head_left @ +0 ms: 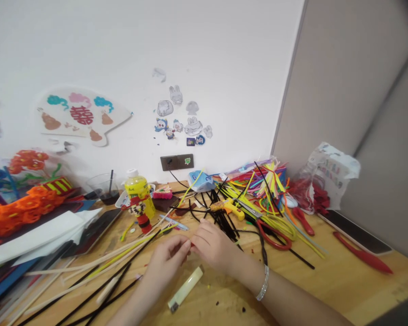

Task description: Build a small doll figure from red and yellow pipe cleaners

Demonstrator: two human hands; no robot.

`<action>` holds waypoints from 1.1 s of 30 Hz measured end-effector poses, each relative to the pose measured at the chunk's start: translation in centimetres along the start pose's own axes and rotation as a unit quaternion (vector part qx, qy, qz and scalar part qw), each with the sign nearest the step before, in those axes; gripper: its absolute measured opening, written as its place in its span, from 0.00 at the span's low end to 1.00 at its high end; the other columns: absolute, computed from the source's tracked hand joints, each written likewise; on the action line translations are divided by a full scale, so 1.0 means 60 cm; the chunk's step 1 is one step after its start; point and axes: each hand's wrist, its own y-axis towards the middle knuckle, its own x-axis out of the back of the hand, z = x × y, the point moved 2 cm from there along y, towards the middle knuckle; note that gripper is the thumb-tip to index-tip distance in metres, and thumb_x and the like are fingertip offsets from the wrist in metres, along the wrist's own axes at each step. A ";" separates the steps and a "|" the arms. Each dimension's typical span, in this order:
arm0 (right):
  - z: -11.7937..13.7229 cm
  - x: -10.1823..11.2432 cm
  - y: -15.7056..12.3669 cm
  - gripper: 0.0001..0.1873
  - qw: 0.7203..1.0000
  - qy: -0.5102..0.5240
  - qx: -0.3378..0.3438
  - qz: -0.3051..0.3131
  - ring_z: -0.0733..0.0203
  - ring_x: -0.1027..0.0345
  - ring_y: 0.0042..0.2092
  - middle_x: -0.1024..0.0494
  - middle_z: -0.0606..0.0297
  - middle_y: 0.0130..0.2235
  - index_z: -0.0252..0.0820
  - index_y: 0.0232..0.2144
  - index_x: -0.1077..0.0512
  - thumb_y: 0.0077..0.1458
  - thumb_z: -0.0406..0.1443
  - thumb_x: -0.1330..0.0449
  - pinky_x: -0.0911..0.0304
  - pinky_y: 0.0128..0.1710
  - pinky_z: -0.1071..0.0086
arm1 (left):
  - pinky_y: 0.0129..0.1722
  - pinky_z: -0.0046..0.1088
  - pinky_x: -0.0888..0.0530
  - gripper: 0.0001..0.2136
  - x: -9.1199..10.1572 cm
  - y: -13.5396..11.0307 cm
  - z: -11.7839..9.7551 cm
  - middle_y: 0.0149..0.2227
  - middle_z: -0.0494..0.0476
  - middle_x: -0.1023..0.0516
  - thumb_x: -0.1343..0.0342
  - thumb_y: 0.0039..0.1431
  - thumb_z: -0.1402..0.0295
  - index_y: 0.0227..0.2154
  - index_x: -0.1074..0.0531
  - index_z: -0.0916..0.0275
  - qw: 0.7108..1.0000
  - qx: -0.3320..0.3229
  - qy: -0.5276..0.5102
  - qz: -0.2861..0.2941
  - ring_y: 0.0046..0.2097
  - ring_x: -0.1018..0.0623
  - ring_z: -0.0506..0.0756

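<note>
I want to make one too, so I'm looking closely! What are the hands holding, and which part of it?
The left hand and right hand pinch a small red piece, perhaps pipe cleaner, between their fingertips. The fingers hide most of it, so which part is held cannot be told.

From my remote screen the scene looks bright and evenly lit by soft light, with the white painted wall (88, 54) close to washed out. Only faint shadows fall on the pale wooden tabletop (360, 244) beside the right hand (212, 244). The beige partition panel (347, 81) goes blurry and darkens toward the top corner. I see small highlights on the crumpled clear plastic bag (329, 172), and wide-angle distortion stretches and bends everything near the frame's edges.
</note>
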 end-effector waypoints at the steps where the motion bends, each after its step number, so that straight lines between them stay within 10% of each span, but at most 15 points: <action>1: 0.000 0.000 0.000 0.13 1.000 0.004 -0.002 0.001 0.62 0.41 0.32 0.31 0.62 0.26 0.36 0.25 0.35 0.59 0.32 0.54 0.38 0.41 0.62 | 0.23 0.25 0.39 0.14 0.000 -0.001 -0.002 0.17 0.48 0.37 0.51 0.50 0.58 0.18 0.33 0.63 1.000 -0.005 0.006 -0.005 0.22 0.36 0.51; 33: -0.030 -0.008 -0.005 0.14 0.996 0.037 -0.078 0.001 0.60 0.42 0.31 0.30 0.62 0.26 0.37 0.27 0.32 0.58 0.38 0.52 0.43 0.41 0.62 | 0.23 0.25 0.36 0.17 0.002 0.010 0.003 0.17 0.48 0.33 0.46 0.44 0.53 0.23 0.29 0.64 0.996 0.021 -0.068 -0.059 0.22 0.34 0.50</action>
